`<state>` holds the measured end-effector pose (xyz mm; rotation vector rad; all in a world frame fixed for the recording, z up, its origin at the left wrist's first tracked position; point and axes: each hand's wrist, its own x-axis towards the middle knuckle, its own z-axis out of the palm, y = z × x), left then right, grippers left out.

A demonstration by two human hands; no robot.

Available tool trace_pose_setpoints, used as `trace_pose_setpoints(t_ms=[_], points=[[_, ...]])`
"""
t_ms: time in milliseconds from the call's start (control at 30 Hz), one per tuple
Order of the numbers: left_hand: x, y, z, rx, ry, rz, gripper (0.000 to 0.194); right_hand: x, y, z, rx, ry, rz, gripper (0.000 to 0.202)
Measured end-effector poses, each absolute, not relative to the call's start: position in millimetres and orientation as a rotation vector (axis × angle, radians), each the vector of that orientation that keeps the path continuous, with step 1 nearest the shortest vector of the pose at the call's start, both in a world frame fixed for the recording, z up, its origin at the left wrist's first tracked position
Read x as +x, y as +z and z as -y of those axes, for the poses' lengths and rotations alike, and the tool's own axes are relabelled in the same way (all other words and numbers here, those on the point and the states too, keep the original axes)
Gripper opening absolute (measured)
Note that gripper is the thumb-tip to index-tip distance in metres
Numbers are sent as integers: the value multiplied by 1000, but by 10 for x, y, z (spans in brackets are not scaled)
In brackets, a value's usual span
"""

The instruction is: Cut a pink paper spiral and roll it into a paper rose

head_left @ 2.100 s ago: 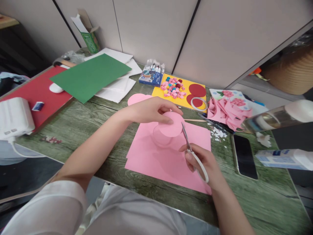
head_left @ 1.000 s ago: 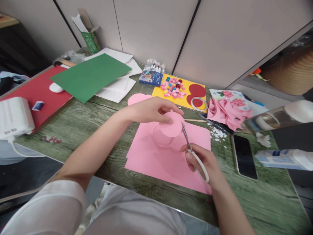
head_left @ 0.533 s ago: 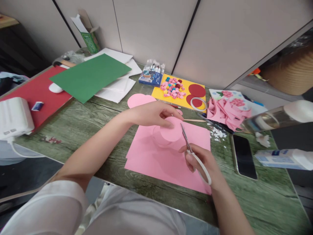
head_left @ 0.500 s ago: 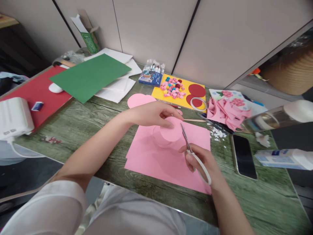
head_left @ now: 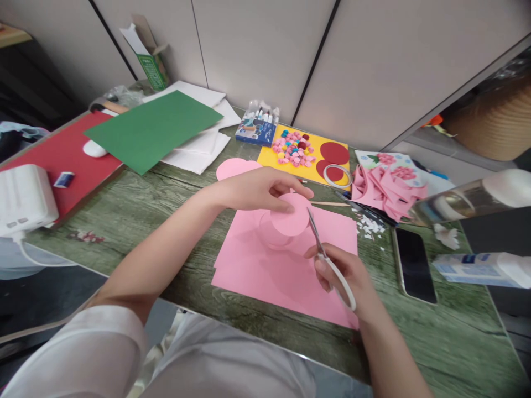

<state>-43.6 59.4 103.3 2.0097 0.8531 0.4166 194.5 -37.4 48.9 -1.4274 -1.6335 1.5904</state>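
Observation:
Between the thumb and fingers of my left hand (head_left: 265,189) is a round pink paper disc (head_left: 291,216), held up over the sheets. My right hand (head_left: 342,271) grips white-handled scissors (head_left: 337,272), their blades pointing up at the disc's right edge. Pink paper sheets (head_left: 274,276) lie stacked under both hands. On the top sheet, just below the held disc, shows another round outline (head_left: 274,239), partly covered. More pink discs (head_left: 234,168) lie behind my left wrist, partly hidden by it.
Yellow paper (head_left: 271,155) at the back bears pompoms (head_left: 293,148), red discs (head_left: 334,152) and a tape roll (head_left: 337,176). Pink scraps (head_left: 385,190), white bits (head_left: 369,225), a phone (head_left: 414,265) and bottles (head_left: 477,268) are right. Green paper (head_left: 153,130) and a white charger (head_left: 27,199) lie left.
The pink disc has turned and tipped slightly in my left hand, whose fingers have shifted a little. The scissors stay at its right edge, almost unmoved.

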Motion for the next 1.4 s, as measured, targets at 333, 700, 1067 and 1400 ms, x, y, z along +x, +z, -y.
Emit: trace_pose_setpoints(t_ms=[333, 700, 1067, 1400], points=[[-459, 1080, -578, 1962, 445, -841, 39, 1948, 487, 381, -1437, 1550, 1652, 28], [-424, 1002, -592, 2007, 420, -805, 37, 1949, 487, 381, -1381, 1582, 1628, 27], [-433, 997, -609, 2054, 430, -785, 36, 1945, 496, 390, -1411, 1564, 1666, 30], [-427, 996, -601, 2014, 419, -803, 39, 1955, 493, 374, -1427, 1536, 1649, 28]])
